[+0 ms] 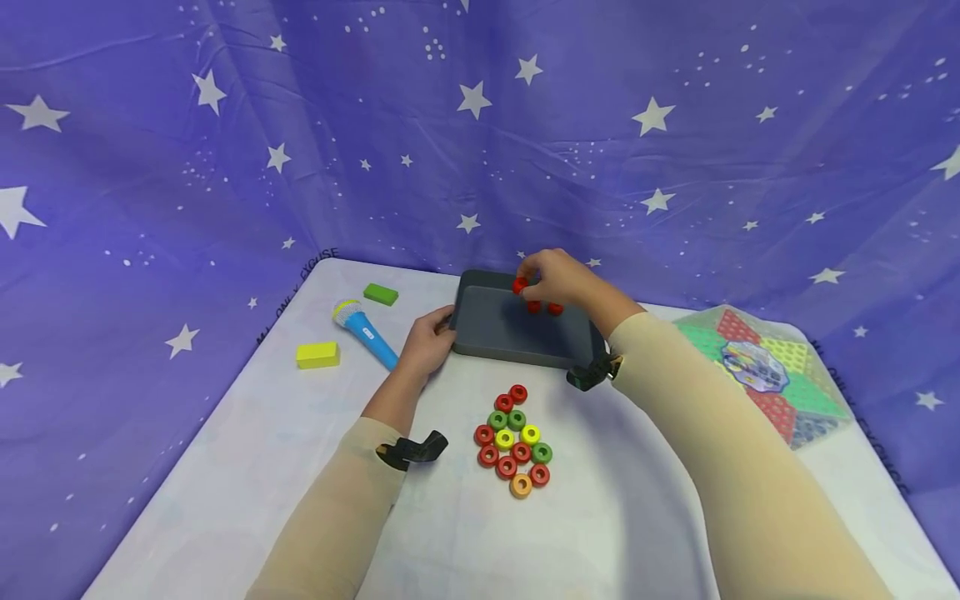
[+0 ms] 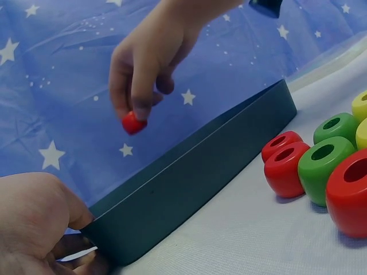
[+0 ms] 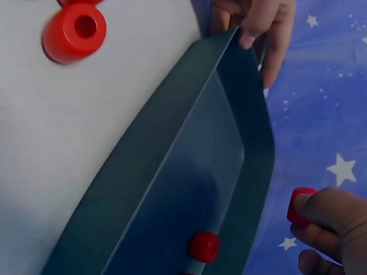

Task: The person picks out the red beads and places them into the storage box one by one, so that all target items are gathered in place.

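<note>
My right hand (image 1: 561,279) pinches a red bead (image 2: 134,122) between thumb and fingertips, held above the far side of a dark grey tray (image 1: 517,360). Inside the tray, below that hand, lie two more red beads (image 1: 555,309). At the tray's left end, my left hand (image 1: 429,340) grips the wall, its thumb over the rim as the right wrist view shows. In front of the tray, a cluster of red, green, yellow and orange beads (image 1: 506,467) with holes lies on the white table, touching or close together.
Left of the tray lie a blue toy microphone (image 1: 369,335), a green block (image 1: 381,294) and a yellow block (image 1: 318,355). A clear package of coloured pieces (image 1: 757,367) lies at the right. A purple starry cloth (image 1: 480,167) hangs behind the white table (image 1: 247,500).
</note>
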Demonstrator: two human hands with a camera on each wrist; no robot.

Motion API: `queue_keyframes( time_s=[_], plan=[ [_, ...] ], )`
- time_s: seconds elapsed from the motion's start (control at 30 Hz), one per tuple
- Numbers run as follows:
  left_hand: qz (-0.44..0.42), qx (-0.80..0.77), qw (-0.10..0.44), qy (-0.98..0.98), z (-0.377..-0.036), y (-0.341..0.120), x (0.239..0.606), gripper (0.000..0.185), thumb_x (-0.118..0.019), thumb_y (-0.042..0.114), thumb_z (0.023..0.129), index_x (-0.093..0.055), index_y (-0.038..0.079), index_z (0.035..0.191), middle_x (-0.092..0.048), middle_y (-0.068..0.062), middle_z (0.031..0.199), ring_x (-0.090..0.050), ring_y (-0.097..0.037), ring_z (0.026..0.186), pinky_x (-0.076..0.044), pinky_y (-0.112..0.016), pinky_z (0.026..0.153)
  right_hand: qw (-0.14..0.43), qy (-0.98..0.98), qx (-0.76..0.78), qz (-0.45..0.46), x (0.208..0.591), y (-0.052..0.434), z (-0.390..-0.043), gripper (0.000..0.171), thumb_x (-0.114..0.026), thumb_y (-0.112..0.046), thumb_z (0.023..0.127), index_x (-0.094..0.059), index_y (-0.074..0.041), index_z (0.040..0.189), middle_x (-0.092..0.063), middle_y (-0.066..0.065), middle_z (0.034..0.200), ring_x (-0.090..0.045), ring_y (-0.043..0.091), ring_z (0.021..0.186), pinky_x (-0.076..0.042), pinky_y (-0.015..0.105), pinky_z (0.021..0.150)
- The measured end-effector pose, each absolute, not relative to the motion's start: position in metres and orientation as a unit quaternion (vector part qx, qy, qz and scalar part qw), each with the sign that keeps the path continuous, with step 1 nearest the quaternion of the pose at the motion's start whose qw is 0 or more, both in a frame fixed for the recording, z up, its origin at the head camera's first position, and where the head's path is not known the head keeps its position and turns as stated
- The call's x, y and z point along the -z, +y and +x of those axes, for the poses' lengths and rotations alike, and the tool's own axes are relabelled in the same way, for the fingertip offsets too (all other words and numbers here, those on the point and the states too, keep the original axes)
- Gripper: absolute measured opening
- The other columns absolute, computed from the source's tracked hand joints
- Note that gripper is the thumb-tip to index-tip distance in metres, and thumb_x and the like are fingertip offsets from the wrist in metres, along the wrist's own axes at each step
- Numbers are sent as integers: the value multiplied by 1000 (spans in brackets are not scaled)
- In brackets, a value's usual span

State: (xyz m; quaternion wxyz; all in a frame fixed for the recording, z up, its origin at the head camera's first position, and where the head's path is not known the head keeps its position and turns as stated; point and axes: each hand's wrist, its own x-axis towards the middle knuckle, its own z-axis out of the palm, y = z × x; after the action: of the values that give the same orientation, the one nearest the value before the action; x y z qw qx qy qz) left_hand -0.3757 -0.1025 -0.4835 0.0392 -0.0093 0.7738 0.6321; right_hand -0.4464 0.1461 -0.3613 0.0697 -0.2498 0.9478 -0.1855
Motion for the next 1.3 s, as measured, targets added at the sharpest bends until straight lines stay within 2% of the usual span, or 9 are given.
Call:
queue_keyframes(
  time_s=[0.17,0.4,0.67,0.97,1.17,1.3],
  plan=[
    [-11,-637,44,770,-376,-102,484,55,-53,4,98,-47,11,152,-54,-11,148,-54,-23,133,-45,-38,111,80,956,159,-232,370,141,-459,33,-75,-22,88,-73,-8,118,-71,11,115,-61,27,109,-52,45,98],
    [-6,-632,40,774,-376,-101,484,53,-53,4,98,-49,10,151,-54,-10,149,-54,-23,133,-45,-38,111,77,963,119,-230,383,141,-470,29,-75,-23,87,-75,-8,112,-73,10,107,-64,28,102,-53,45,92],
    [-8,-631,38,775,-377,-102,484,53,-54,4,98,-50,10,150,-55,-8,148,-55,-22,132,-45,-38,111,86,967,116,-209,410,140,-478,33,-75,-27,89,-73,-9,117,-72,10,111,-65,27,97,-55,45,89],
    [-9,-631,42,775,-378,-102,484,53,-54,4,98,-50,11,150,-55,-9,147,-55,-22,132,-44,-38,111,75,969,87,-217,427,135,-478,25,-73,-25,91,-74,-10,110,-70,7,98,-60,26,83,-52,42,78],
    [-6,-628,37,777,-377,-101,485,53,-54,4,97,-51,10,150,-56,-9,146,-55,-22,131,-44,-38,111,66,968,93,-222,428,137,-472,25,-74,-24,91,-73,-9,110,-69,7,98,-59,26,85,-52,42,79],
    [-7,-622,34,782,-378,-103,484,54,-55,4,96,-51,11,150,-56,-8,146,-55,-22,131,-44,-38,111,55,965,112,-229,422,142,-466,37,-75,-27,90,-71,-7,120,-71,11,111,-65,29,101,-54,46,90]
  ],
)
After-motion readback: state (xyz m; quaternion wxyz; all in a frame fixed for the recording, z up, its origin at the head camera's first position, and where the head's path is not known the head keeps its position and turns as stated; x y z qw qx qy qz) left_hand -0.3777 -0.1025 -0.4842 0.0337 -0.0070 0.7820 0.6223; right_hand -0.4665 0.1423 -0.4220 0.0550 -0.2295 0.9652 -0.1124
